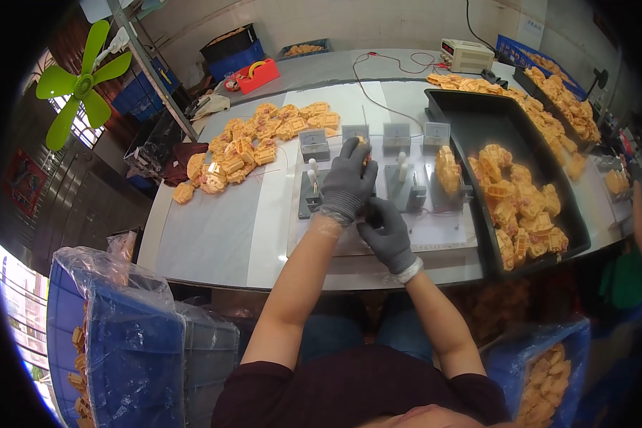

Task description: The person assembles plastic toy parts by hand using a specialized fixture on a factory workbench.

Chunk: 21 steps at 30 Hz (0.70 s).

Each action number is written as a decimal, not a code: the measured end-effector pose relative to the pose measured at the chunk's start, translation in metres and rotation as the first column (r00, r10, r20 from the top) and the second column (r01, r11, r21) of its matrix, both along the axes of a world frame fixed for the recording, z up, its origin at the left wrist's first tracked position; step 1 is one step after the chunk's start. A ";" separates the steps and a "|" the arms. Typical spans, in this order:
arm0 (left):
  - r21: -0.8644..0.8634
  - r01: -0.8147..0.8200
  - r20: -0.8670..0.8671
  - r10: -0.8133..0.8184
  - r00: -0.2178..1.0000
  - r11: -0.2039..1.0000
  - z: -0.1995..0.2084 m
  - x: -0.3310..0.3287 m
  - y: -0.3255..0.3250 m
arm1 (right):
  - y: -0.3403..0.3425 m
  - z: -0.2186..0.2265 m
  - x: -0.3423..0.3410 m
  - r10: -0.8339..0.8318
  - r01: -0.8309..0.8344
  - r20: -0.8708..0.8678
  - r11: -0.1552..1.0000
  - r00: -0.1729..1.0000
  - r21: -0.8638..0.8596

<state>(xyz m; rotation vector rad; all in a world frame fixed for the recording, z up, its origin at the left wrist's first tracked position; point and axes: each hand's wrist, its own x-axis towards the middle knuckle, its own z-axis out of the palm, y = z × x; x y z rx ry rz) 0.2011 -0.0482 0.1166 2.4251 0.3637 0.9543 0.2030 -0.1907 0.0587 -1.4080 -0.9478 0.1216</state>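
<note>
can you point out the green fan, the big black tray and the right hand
Green fan (83, 87): head view, on its hub.
Big black tray (478, 123): head view, on a bare part of its floor.
Right hand (390, 237): head view, on the back of its grey glove.

The left hand (348, 182), in a grey glove, reaches over a white board (310, 237), its fingers at an orange piece (364, 143) (mostly hidden behind them). The right hand (386, 234), also gloved, is curled just beside it, nearer the board's front edge. 4 small grey meters (436, 135) stand in a row along the back. An orange pile (253, 139) lies to the left; a black tray (471, 118) to the right holds more pieces. A green fan (83, 87) is at far left.
</note>
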 end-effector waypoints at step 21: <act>-0.531 0.122 0.342 0.081 0.936 0.838 -0.073 -0.084 -0.043 | -0.002 0.006 0.000 -0.096 0.229 0.343 0.899 0.934 -0.374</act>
